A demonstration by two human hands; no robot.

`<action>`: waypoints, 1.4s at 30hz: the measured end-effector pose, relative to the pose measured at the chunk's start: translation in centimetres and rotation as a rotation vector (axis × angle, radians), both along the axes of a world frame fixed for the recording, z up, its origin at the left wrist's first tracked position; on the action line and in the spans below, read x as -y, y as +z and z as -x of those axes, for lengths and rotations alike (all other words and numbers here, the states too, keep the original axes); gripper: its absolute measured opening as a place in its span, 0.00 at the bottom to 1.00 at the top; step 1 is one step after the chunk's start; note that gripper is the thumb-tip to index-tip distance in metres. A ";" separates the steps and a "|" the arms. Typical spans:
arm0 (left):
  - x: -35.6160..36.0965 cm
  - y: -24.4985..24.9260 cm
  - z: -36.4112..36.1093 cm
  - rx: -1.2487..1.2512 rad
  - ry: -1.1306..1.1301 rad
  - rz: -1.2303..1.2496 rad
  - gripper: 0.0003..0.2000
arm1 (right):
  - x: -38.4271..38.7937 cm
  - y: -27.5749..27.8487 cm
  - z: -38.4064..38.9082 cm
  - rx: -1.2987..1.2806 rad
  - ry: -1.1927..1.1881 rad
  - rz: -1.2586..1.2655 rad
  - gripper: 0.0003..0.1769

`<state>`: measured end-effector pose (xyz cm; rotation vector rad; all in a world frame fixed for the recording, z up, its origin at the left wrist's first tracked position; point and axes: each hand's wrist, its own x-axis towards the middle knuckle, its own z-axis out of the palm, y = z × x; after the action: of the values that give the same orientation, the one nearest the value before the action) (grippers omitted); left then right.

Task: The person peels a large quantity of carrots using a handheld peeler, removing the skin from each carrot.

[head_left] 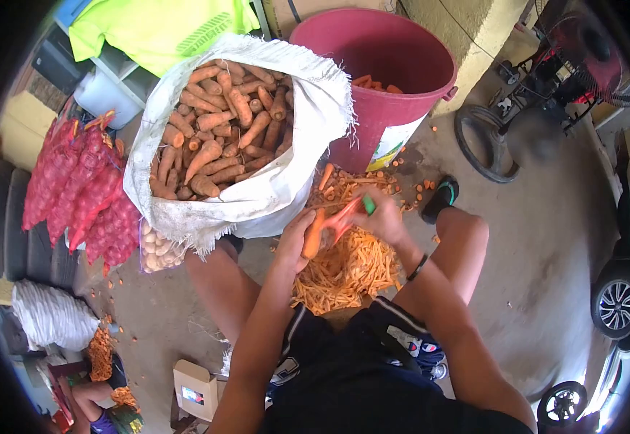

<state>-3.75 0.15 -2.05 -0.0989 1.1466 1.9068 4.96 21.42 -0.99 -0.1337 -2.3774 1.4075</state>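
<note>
A carrot (313, 236) is gripped in my left hand (295, 235), with its upper end pointing away from me. My right hand (383, 215) is closed around a red peeler (339, 221) with a green part near my fingers, blurred by motion. The peeler's head is right beside the carrot. Beneath both hands lies a heap of orange carrot peelings (351, 267) between my legs. Just beyond my left hand stands a white woven sack (257, 206) full of unpeeled carrots (221, 137).
A large maroon bin (373, 43) holding some peeled carrots stands behind the heap. Red net bags of onions (76, 188) are at the left. Carrot ends are scattered on the floor. At the right are a steering wheel (485, 145) and a car wheel (617, 305). Another person (87, 401) sits lower left.
</note>
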 end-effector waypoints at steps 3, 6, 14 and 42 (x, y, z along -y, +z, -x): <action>-0.3 -0.1 -0.1 -0.009 0.038 0.003 0.16 | 1.6 1.0 0.1 -0.096 0.096 -0.102 0.28; 0.7 -0.2 -0.7 -0.070 -0.088 0.074 0.16 | -0.8 -0.5 0.7 -0.006 -0.081 -0.040 0.28; -0.1 -0.6 -0.2 -0.003 0.049 0.006 0.18 | 2.5 0.7 -0.5 -0.086 0.080 -0.096 0.27; 1.5 -1.5 -0.9 -0.028 -0.066 0.062 0.15 | 0.4 0.5 0.4 0.063 -0.056 -0.046 0.30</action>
<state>-2.81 -1.33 -3.50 -0.0675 1.2138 1.8198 4.59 21.05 -0.47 -0.2330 -2.4353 1.3410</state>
